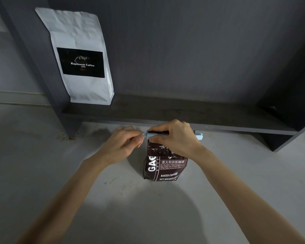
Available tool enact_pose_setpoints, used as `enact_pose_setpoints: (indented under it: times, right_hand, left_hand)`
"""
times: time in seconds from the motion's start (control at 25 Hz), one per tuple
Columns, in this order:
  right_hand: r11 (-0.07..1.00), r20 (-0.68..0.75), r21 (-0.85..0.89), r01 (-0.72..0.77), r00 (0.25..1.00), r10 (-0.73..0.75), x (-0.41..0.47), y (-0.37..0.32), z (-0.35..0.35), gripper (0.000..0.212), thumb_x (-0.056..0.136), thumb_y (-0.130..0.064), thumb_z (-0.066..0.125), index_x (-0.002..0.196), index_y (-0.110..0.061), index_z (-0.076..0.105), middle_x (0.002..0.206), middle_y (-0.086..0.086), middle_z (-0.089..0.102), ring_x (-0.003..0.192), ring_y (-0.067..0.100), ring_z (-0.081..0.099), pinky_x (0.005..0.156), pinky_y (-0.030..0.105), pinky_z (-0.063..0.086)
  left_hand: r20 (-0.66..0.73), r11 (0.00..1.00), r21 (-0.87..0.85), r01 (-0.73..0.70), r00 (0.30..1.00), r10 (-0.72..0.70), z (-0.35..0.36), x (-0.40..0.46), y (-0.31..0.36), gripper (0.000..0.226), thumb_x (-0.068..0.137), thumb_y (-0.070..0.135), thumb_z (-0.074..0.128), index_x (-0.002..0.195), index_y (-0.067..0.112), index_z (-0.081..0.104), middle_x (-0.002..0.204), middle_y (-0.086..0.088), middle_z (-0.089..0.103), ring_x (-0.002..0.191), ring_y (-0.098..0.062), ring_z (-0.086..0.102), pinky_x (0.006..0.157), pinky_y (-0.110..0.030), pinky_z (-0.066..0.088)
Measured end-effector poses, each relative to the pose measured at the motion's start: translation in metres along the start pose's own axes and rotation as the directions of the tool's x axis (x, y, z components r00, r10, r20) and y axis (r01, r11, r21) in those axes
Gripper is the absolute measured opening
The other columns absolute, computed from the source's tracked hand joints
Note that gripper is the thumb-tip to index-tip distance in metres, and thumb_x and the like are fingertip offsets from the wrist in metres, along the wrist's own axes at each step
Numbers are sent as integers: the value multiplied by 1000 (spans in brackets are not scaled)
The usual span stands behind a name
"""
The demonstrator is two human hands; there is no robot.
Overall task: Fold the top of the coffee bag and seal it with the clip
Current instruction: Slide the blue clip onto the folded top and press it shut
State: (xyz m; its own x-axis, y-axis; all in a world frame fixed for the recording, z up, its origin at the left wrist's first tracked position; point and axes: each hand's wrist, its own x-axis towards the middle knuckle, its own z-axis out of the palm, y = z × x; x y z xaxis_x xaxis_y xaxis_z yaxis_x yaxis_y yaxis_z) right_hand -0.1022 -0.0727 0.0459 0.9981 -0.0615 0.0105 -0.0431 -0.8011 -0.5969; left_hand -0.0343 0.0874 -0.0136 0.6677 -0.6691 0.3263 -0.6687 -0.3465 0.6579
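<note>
Standing upright on the pale counter, the dark brown coffee bag (white print, "BAKED.COFFEE") has a light blue clip lying across its folded top. Right hand closed over clip and bag top; left hand pinches the clip's left end. White coffee bag leans on the dark shelf behind.

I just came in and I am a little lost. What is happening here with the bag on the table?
A person is closing a dark brown coffee bag that stands upright on the pale table. A light blue sealing clip lies across its top. The left hand pinches the clip's left end, and the right hand grips over its middle. Whether the clip is fully latched cannot be seen. A white Kopiluwak Coffee bag stands on the dark shelf behind.
</note>
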Motion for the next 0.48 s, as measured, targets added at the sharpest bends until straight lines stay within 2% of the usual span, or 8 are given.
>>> enact_pose_setpoints:
  times: [0.16,0.28,0.48]
  right_hand:
    - [999,59,-17,30,998,-29,1,1,-5,29,79,-30,61,108,-28,63,113,-2,69,102,16,59,100,44,40]
    - [999,117,-23,43,992,-40,1,4,-10,31,82,-30,58,114,-28,59,115,-1,67,96,11,56,99,41,40]
    - [996,139,-48,72,988,-65,3,7,-12,32,84,-32,54,116,-34,55,118,-3,65,99,13,59,85,27,37]
  left_hand:
    - [16,998,-66,8,1000,-7,1,-1,-1,32,80,46,33,53,32,39,59,13,50,57,-6,43,59,-16,31]
    - [94,968,-230,99,992,-79,1,1,-1,35,79,50,36,54,27,44,55,6,42,55,-10,40,57,-25,32]
    - [154,936,-319,151,982,-106,-2,6,0,33,79,47,38,54,27,45,54,7,45,55,-5,40,58,-19,34]
